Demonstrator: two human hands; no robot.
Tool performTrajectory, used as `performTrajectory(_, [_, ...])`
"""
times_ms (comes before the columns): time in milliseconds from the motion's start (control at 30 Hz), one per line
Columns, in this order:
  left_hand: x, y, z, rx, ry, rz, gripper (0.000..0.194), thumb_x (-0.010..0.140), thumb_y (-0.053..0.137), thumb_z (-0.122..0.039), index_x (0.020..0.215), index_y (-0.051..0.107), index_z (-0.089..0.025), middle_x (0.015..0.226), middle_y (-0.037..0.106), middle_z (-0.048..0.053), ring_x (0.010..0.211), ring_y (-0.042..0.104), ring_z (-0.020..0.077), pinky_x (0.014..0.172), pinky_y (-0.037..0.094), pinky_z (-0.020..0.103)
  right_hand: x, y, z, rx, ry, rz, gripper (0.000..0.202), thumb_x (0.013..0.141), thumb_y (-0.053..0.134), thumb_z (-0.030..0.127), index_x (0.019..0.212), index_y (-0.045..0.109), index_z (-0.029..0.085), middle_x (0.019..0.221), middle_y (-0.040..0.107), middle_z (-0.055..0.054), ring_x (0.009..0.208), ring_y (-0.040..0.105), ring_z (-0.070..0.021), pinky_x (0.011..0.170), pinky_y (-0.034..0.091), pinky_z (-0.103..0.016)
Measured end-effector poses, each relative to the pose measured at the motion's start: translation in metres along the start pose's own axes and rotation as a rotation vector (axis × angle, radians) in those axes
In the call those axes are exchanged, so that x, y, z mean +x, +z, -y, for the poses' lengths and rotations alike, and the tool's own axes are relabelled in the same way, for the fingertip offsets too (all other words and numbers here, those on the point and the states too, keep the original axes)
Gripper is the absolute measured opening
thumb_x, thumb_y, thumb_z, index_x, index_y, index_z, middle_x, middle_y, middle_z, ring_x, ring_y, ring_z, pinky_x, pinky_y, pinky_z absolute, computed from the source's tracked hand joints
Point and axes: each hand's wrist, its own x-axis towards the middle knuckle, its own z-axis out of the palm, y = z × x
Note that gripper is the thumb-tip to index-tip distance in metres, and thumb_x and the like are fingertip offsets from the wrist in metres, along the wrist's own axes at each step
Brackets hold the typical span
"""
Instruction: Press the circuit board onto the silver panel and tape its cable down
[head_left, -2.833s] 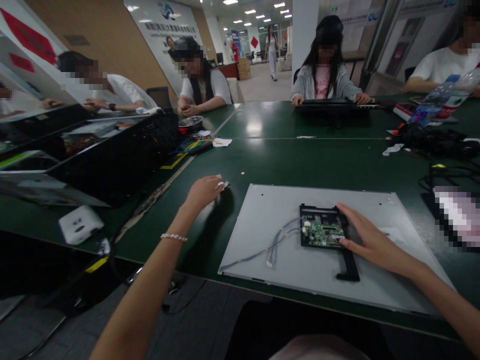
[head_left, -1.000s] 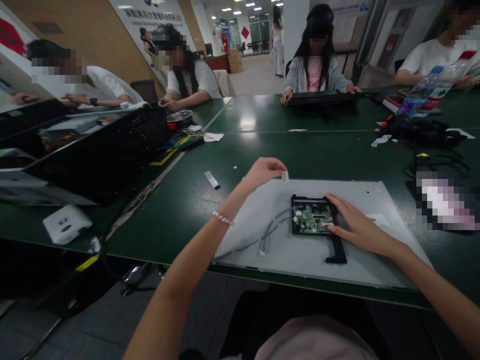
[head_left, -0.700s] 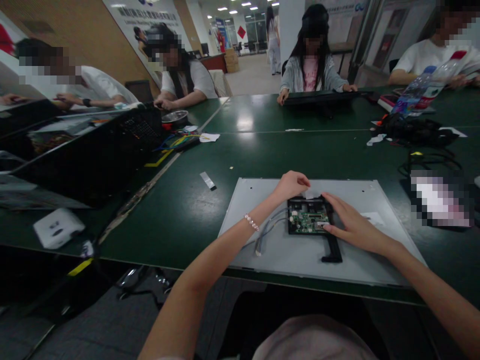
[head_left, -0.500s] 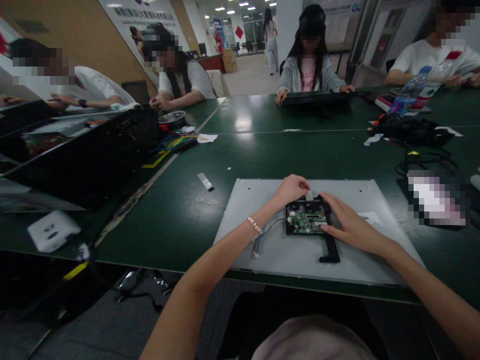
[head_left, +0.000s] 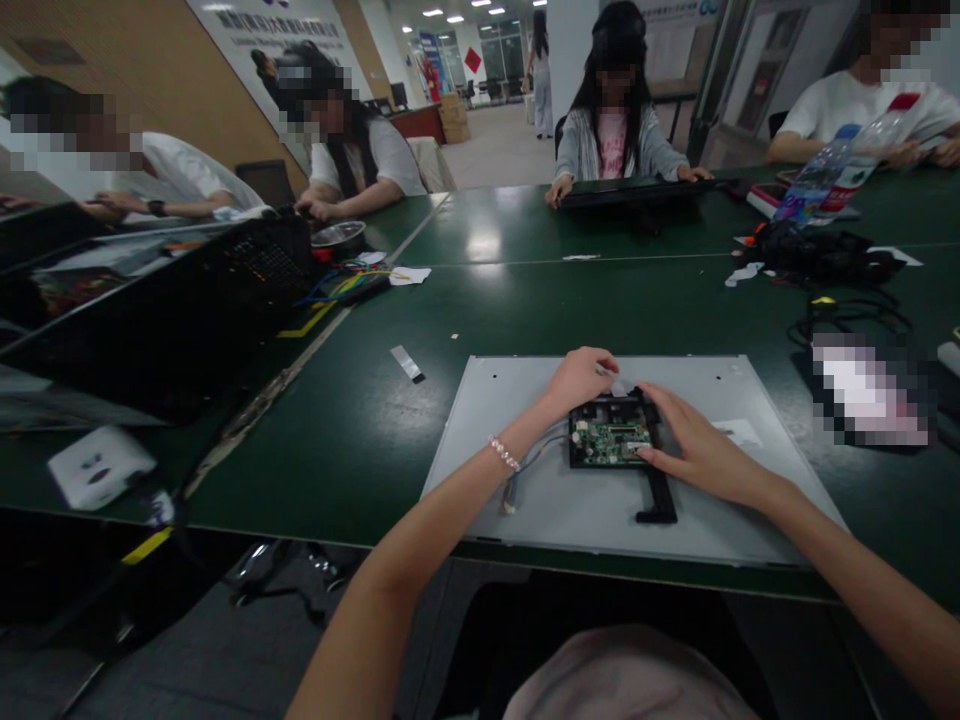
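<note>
My left hand [head_left: 581,380] pinches a pale strip [head_left: 619,387] at the far edge of the black frame [head_left: 616,413]; my right hand [head_left: 694,445], splayed, touches its right side.

Hidden behind left forearm [head_left: 442,520]: part of cable [head_left: 543,450]. Covered by right hand [head_left: 697,450]: part of frame [head_left: 658,492]. Tucked inside left hand [head_left: 585,378]: one end of strip [head_left: 619,387]. Too small to tell apart: parts on board [head_left: 609,445]. Blurred into squares: screen [head_left: 868,392].
</note>
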Motion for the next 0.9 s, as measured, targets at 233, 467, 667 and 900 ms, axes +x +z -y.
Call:
performTrajectory(233, [-0.021, -0.003, -0.017, 0.242, 0.261, 0.13, 0.021, 0.085, 0.056, -0.017, 0.095, 0.075, -0.015, 0.095, 0.074, 0.01, 0.089, 0.068, 0.0204, 0.083, 0.051, 0.031, 0.0, 0.002, -0.001, -0.007, -0.024, -0.027, 0.079, 0.093, 0.057, 0.044, 0.157, 0.014, 0.029, 0.154, 0.04, -0.015, 0.14, 0.042, -0.0367, 0.114, 0.035, -0.061])
performTrajectory(467, [-0.035, 0.001, -0.019, 0.447, 0.259, 0.136, 0.027, 0.091, 0.048, -0.016, 0.101, 0.073, -0.016, 0.098, 0.075, 0.009, 0.094, 0.068, 0.0199, 0.086, 0.05, 0.033, -0.001, 0.005, -0.004, -0.034, -0.035, -0.038, 0.079, 0.092, 0.057, 0.045, 0.157, 0.014, 0.028, 0.153, 0.041, -0.017, 0.139, 0.043, -0.0371, 0.113, 0.036, -0.062])
performTrajectory(667, [-0.034, -0.009, -0.021, 0.451, 0.285, 0.147, 0.027, 0.092, 0.048, -0.023, 0.098, 0.074, -0.016, 0.096, 0.075, 0.01, 0.088, 0.068, 0.0204, 0.079, 0.05, 0.031, -0.003, 0.003, -0.002, -0.03, -0.03, -0.015, 0.079, 0.094, 0.055, 0.046, 0.157, 0.013, 0.029, 0.156, 0.039, -0.016, 0.141, 0.041, -0.0361, 0.114, 0.036, -0.061])
performTrajectory(900, [-0.047, -0.069, 0.006, 0.51, -0.006, -0.044, 0.029, 0.092, 0.046, -0.024, 0.098, 0.075, -0.018, 0.098, 0.076, 0.007, 0.091, 0.069, 0.0191, 0.08, 0.049, 0.027, -0.008, 0.005, -0.005, -0.045, -0.01, 0.033, 0.079, 0.095, 0.052, 0.048, 0.159, 0.008, 0.029, 0.165, 0.021, -0.013, 0.149, 0.027, -0.0342, 0.118, 0.029, -0.058])
